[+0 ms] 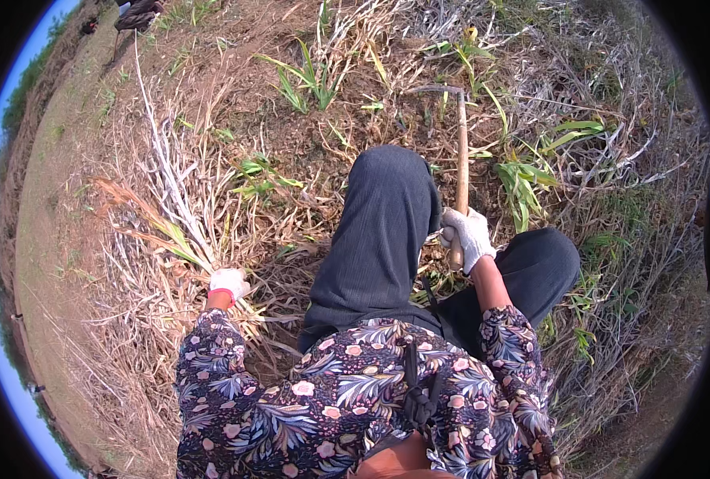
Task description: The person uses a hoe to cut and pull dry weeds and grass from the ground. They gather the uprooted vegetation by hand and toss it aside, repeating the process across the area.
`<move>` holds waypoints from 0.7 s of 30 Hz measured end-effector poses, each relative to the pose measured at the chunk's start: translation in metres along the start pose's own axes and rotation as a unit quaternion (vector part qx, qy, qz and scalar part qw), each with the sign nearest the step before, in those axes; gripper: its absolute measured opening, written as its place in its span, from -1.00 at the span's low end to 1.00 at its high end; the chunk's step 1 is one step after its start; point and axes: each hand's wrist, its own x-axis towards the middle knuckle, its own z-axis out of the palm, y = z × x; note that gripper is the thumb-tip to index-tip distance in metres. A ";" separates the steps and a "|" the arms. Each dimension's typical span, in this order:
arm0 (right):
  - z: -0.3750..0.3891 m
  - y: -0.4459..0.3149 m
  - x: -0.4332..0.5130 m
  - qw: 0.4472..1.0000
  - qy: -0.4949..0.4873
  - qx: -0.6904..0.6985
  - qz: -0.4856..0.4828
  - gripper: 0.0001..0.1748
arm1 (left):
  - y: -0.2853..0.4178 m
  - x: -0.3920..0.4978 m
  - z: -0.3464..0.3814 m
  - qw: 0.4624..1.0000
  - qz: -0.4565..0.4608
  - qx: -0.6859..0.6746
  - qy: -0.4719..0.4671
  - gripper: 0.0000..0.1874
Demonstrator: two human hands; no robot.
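Note:
My right hand (473, 233), in a white knit glove, grips the wooden handle (462, 155) of a sickle near its lower end. The handle stands away from me, and its thin curved blade (435, 89) points left over soil and dry stalks. Out to the left, my left hand (229, 284), in a white glove with a red cuff, is closed around a bundle of dry stalks and yellow-green leaves (178, 236). Long pale stems reach up and left from that fist. Its fingers are partly hidden.
My raised knee in dark trousers (385, 215) is between the hands; the other leg (540, 269) folds right. Green leafy plants (316, 84) grow ahead, with a leaf clump (522, 185) right of the sickle. Dry straw (145, 311) covers the left ground. Someone's dark-clothed part (136, 15) shows far upper left.

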 end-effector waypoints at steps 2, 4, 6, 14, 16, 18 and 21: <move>0.003 -0.005 0.007 0.998 0.017 -0.039 -0.042 -0.83 | 0.028 0.000 -0.020 0.987 0.087 -0.016 0.136 -0.72; 0.008 -0.014 0.019 0.996 0.039 -0.061 -0.057 -0.86 | 0.058 0.002 -0.041 0.967 0.141 -0.051 0.207 -0.72; 0.014 -0.026 0.037 0.990 0.039 -0.105 -0.085 -0.87 | 0.083 0.006 -0.064 0.969 0.154 -0.070 0.181 -0.66; 0.030 -0.036 0.083 1.000 -0.008 0.020 0.021 -0.89 | 0.079 -0.007 -0.061 0.970 0.168 -0.052 0.170 -0.67; 0.029 -0.034 0.083 0.990 -0.037 0.114 0.078 -0.90 | 0.070 -0.013 -0.047 0.984 0.137 -0.024 0.109 -0.68; 0.029 -0.034 0.079 0.984 -0.078 0.142 0.076 -0.89 | 0.065 -0.017 -0.035 0.994 0.098 -0.013 0.055 -0.68; 0.029 -0.036 0.059 0.991 -0.073 0.098 0.054 -0.88 | 0.062 -0.019 -0.023 0.996 0.081 -0.020 0.023 -0.67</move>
